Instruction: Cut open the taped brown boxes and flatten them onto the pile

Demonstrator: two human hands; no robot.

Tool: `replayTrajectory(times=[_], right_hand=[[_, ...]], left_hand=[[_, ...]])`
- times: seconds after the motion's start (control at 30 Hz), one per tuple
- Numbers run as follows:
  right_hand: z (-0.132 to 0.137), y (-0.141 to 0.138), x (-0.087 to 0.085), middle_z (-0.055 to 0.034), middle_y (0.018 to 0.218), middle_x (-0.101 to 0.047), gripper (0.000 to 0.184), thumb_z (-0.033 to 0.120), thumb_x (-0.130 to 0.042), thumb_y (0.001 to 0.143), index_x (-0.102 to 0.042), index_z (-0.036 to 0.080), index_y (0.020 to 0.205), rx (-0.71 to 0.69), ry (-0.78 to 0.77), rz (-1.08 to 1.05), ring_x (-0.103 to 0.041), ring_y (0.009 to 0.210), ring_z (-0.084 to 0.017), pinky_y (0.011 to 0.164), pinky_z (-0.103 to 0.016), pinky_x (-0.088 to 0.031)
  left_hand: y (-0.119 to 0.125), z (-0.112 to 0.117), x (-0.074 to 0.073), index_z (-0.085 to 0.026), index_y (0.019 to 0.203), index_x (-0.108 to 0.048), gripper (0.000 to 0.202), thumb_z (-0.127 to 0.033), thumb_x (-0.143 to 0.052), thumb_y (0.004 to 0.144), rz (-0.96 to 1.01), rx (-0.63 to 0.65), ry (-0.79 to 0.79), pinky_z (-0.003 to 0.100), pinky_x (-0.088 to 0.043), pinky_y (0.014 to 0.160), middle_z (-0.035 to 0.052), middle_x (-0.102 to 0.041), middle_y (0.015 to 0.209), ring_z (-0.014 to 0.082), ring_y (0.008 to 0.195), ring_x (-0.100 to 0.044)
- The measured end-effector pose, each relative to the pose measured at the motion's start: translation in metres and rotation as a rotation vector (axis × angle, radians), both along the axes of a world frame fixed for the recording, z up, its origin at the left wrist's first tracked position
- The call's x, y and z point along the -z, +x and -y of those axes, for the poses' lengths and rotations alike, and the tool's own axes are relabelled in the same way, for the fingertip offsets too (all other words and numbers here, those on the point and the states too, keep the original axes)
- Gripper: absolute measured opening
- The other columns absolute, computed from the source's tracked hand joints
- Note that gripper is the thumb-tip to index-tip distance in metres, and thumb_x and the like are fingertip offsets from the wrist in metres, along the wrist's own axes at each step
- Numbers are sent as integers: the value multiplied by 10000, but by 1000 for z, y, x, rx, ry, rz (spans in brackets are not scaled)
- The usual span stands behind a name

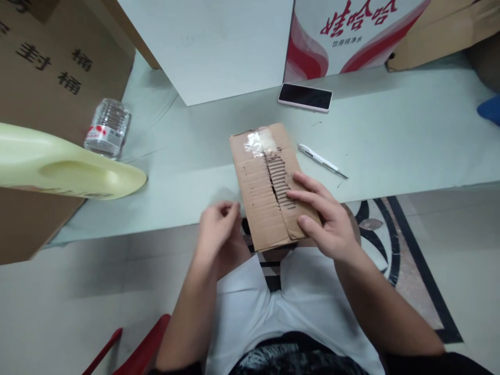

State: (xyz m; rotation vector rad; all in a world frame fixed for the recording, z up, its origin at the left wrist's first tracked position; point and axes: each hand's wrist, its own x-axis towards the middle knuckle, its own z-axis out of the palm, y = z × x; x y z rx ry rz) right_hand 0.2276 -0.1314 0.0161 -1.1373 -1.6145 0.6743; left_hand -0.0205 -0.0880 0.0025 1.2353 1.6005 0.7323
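A small brown cardboard box (260, 192) lies on the cloth-covered table, its near end jutting past the front edge. Clear tape (261, 141) covers part of its far end, and a torn strip on top bares the corrugated ridges. Across the box's right side rests my right hand (328, 219), fingers apart and touching the top without wrapping round it. My left hand (221, 226) is closed just left of the box, fingertips curled together; what they hold, if anything, cannot be made out. To the right of the box lies a white craft knife (322, 160), its dark tip pointing right.
A phone (305, 97) lies beyond the box, before a white and red carton (351, 39). On the left are a clear water bottle (107, 127), a pale yellow jug (70, 164) and a big cardboard carton (58, 83). A red chair (146, 346) shows below.
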Motion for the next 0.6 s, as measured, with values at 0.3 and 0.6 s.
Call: replayTrajectory(times=[0.3, 0.6], right_hand=[[-3, -4, -3, -101, 1555, -614, 372, 311, -626, 986, -709, 276, 1347, -46, 14, 83, -560, 1496, -301, 1260, -543, -486], [-15, 28, 4, -93, 1319, -747, 349, 388, -467, 1041, -758, 270, 1194, 159, 49, 77, -713, 1239, -275, 1048, -485, -602]], left_hand=[[11, -99, -15, -338, 1324, -703, 540, -711, -637, 941, -30, 335, 891, 542, -413, 1275, 88, -545, 1583, 348, 1510, -498], [24, -106, 20, -325, 1290, -761, 537, -712, -552, 982, 133, 330, 914, 536, -370, 1312, 87, -583, 1462, 338, 1476, -517]])
